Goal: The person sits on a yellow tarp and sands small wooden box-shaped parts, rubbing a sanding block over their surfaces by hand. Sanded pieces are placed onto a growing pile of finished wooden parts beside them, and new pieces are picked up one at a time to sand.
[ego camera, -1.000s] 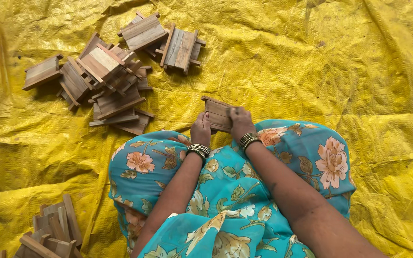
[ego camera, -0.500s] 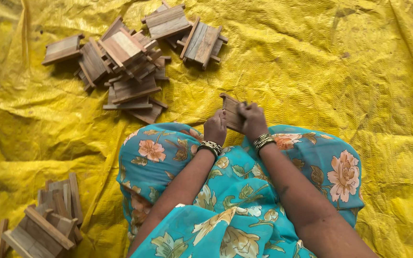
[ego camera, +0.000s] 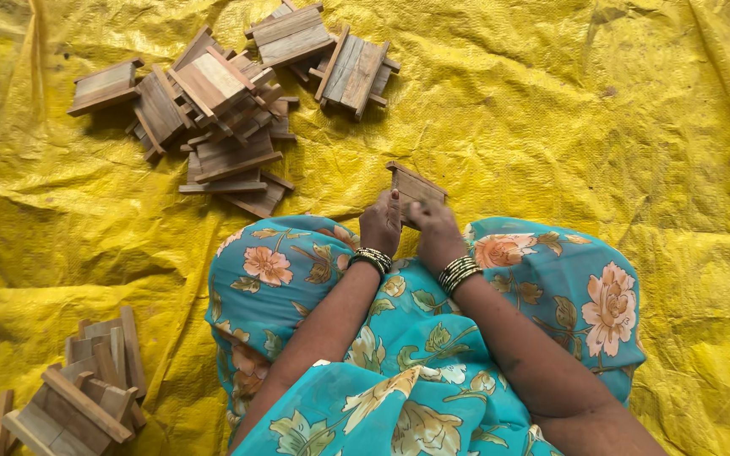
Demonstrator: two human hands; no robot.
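Yellow tarp (ego camera: 551, 127), both hands' grip on wooden piece (ego camera: 416, 190)

Soft, even daylight is falling across the yellow tarp (ego camera: 551, 127), giving bright colour without harsh glare. Faint sheen is showing on creases beyond the hands (ego camera: 411, 224). Shallow shadows are sitting under the wooden pieces (ego camera: 213, 110) up and to the left. Focus is holding sharp throughout; edges are bending only slightly.

One small wooden panel (ego camera: 416, 192) held in two hands; two piles of wooden pieces, upper (ego camera: 230, 101) and lower-left (ego camera: 69, 397); one yellow tarp (ego camera: 593, 110).
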